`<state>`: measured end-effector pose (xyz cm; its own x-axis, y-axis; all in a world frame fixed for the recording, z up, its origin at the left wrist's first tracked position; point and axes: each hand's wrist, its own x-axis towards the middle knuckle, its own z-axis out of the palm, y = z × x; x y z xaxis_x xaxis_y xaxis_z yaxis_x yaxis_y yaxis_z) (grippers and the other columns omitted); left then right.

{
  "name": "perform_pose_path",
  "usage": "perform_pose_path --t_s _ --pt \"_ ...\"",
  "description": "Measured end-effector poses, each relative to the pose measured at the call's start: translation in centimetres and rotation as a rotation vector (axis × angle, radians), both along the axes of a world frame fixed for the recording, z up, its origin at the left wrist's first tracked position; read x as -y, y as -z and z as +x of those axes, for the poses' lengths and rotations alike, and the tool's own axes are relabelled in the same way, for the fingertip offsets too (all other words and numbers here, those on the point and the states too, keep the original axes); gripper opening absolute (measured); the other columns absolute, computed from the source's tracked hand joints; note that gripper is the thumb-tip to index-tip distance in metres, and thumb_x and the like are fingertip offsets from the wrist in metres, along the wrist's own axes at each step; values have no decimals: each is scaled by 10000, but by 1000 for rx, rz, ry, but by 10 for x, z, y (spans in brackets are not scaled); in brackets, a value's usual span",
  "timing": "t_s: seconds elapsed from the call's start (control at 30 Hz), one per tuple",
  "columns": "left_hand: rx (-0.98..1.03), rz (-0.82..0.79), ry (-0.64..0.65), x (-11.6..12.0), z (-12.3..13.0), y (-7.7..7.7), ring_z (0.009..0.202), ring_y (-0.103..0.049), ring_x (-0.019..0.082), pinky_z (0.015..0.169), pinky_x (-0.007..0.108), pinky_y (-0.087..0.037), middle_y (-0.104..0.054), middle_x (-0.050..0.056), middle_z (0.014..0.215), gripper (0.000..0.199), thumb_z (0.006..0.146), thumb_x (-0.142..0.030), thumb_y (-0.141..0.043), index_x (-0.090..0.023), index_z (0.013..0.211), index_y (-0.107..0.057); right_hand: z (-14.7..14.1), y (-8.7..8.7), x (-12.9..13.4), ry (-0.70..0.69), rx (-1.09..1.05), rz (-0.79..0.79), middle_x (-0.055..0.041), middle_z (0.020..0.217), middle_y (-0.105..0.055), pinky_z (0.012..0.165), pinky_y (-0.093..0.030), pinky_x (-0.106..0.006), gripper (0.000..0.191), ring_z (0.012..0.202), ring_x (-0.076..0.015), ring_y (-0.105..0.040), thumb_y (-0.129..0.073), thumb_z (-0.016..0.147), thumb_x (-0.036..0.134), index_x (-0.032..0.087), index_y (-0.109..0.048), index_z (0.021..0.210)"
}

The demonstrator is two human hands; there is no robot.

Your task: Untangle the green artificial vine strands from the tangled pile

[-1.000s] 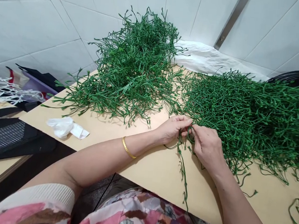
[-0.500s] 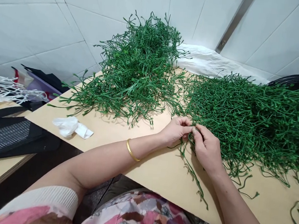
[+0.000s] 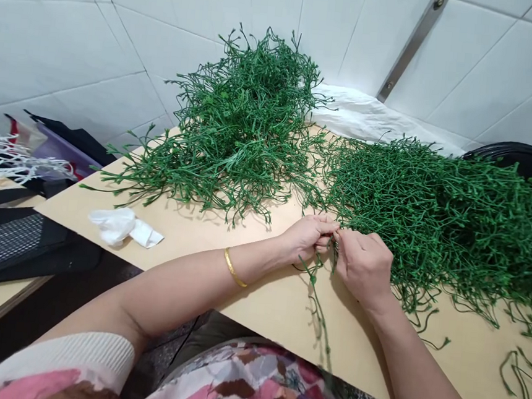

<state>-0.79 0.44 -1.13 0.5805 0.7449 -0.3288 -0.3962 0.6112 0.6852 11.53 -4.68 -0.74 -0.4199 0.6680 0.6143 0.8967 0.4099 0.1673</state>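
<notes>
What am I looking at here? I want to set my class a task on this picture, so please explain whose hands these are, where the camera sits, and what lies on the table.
The camera is worn on a person's head and looks down at their own bare hands. The left hand and right hand meet over a tan table, both pinching one green sprig that trails toward the table edge. Behind lie two heaps of such plastic sprigs: a left heap and a right heap. A crumpled white tissue lies to the left. White tiled walls stand behind.
</notes>
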Motion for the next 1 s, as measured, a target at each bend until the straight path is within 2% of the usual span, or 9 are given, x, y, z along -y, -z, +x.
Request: perform_pose_path --t_s 0.13,0.27,0.47,0.57,0.63,0.7,0.77,0.87,1.0 --pt "-33 29 -39 6 4 -4 306 -199 2 349 152 -116 -344 -65 394 225 713 -81 -517 -138 528 -402 2 -5 0 -15 95 65 -4 511 -454 576 -273 -273 219 517 -134 -357 -438 819 137 185 -479 609" --pt "-142 168 -202 5 9 -2 324 -255 7 361 155 -150 -353 -66 399 224 697 -109 -553 -136 521 -418 -7 -10 9 47 174 109 -11 519 -434 574 -265 -286 201 530 -146 -342 -443 789 107 185 -466 606" --pt "-229 190 -455 -15 -4 -3 323 -275 12 379 156 -175 -335 -82 389 277 735 -188 -568 -154 540 -374 -24 -16 26 -160 -93 90 13 511 -446 558 -293 -270 156 524 -124 -365 -483 808 137 179 -488 658" --pt "-123 307 -381 -11 -4 -2 333 -311 15 389 163 -208 -403 -69 443 228 753 -176 -541 -154 580 -395 -13 -16 18 -14 -497 55 17 574 -492 515 -304 -227 115 507 -89 -391 -457 835 140 164 -519 740" --pt "-85 350 -320 -6 -2 0 351 -342 19 409 168 -246 -425 -63 461 218 734 -182 -572 -152 592 -410 -3 -15 10 110 -807 -36 24 608 -484 501 -322 -206 91 514 -77 -407 -496 831 222 164 -515 764" --pt "-84 345 -290 -2 -1 2 369 -361 22 425 171 -267 -426 -62 460 212 703 -186 -607 -146 592 -432 3 -15 5 152 -995 -105 29 622 -464 507 -342 -201 142 530 -77 -414 -534 809 296 168 -504 757" --pt "-113 325 -278 -1 -1 2 381 -368 24 424 172 -263 -423 -60 457 193 671 -181 -633 -136 589 -465 4 -15 4 162 -1007 -115 35 609 -448 505 -335 -202 163 524 -76 -396 -536 804 317 170 -506 741" --pt "-160 333 -260 -2 -4 2 393 -379 28 418 175 -258 -429 -53 455 165 634 -181 -662 -120 578 -519 1 -14 5 156 -817 -134 16 661 -509 513 -323 -213 156 518 -73 -379 -530 804 315 165 -558 774" --pt "-111 300 -224 -3 -5 4 411 -397 35 433 178 -290 -465 -38 463 133 612 -199 -683 -112 605 -583 -3 -7 2 145 -718 -336 -21 809 -597 543 -343 -232 233 538 -82 -412 -553 777 377 172 -603 875"
